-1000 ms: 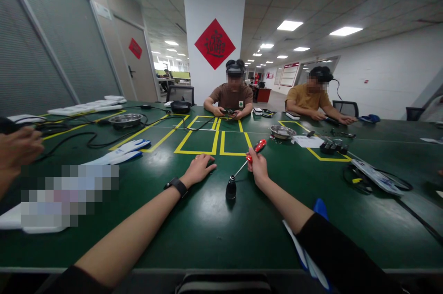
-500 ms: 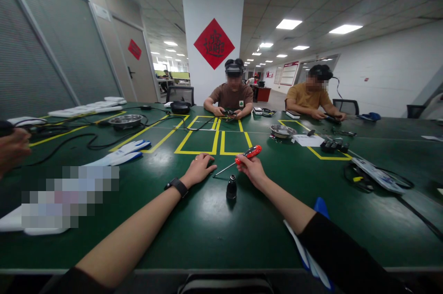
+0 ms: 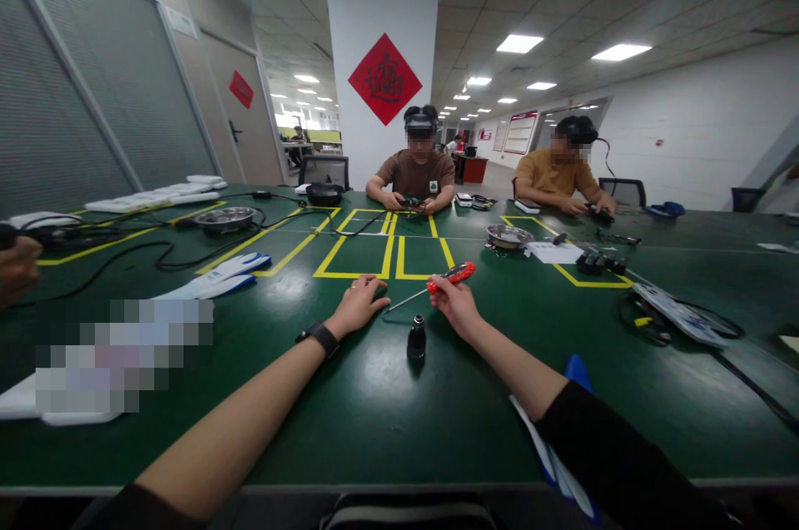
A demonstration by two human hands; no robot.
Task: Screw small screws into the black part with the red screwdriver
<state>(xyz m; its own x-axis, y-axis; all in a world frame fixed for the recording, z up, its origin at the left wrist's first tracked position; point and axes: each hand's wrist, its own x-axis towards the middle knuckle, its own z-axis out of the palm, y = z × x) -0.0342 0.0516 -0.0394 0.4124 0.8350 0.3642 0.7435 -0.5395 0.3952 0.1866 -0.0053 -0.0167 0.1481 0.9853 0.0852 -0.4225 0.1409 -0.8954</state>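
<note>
A screwdriver (image 3: 454, 273) with a red and black handle is gripped in my right hand (image 3: 455, 305), its thin shaft slanting down and left. The tip ends beside the fingertips of my left hand (image 3: 359, 304); I cannot make out whether they touch it. That left hand lies palm down on the green table (image 3: 349, 430), fingers stretched out and a little bent, a dark band on the wrist. Between my forearms a small black bottle-shaped part (image 3: 416, 338) with a metal top stands upright, just below the shaft.
White-and-blue gloves (image 3: 218, 274) lie to the left, with another glove (image 3: 555, 463) under my right forearm. Metal bowls (image 3: 508, 236) (image 3: 225, 219), cables, and black parts (image 3: 601, 261) are spread about. Two people (image 3: 419, 172) (image 3: 562, 172) sit across the table; another person's hand (image 3: 18, 270) shows at left.
The screwdriver handle has shifted very slightly to the right in my right hand. My left hand and the black part keep their places. The person at far right has moved their hands a little.
</note>
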